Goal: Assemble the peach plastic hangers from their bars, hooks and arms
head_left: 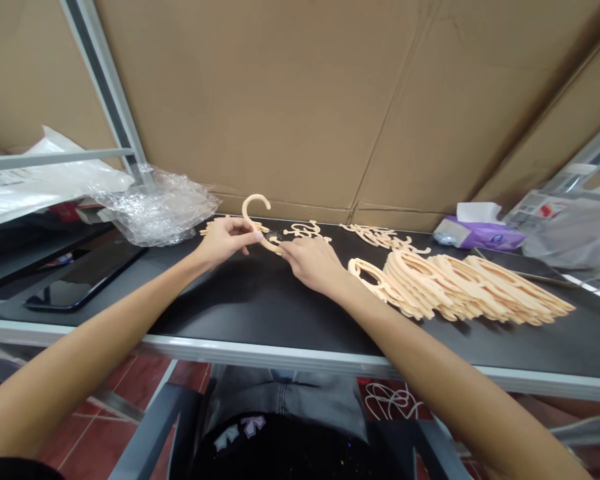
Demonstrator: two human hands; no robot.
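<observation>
Holding a peach plastic hook [254,203] between both hands, the person is pinching it just above the black counter [260,313]. The left hand [225,239] is clenching the shank below the curl with thumb and fingers, and the right hand [313,263] is grasping the lower end at its fingertips, so each grip is closed on the same piece. The hook is standing nearly upright, its curl rising above the left grip toward the cardboard behind. Just beyond the right grip, loose hooks [307,231] are lying scattered, and to the right of it a fanned stack [470,287] of hangers is resting with its nearest loop close to that wrist. Well to the left of the left grip, a crumpled bag [155,207] and a phone [85,280] are lying, and a tissue pack [480,233] is sitting far to the right. Judging from this, the thin piece is being held only at the fingertips, so it could twist or slip out and drop among the loose hooks. Pressure from the two grips working against each other could bend or snap it. The right forearm is also passing close to the stack, so a sideways sweep could knock the hangers out of their fan or off the front edge.
</observation>
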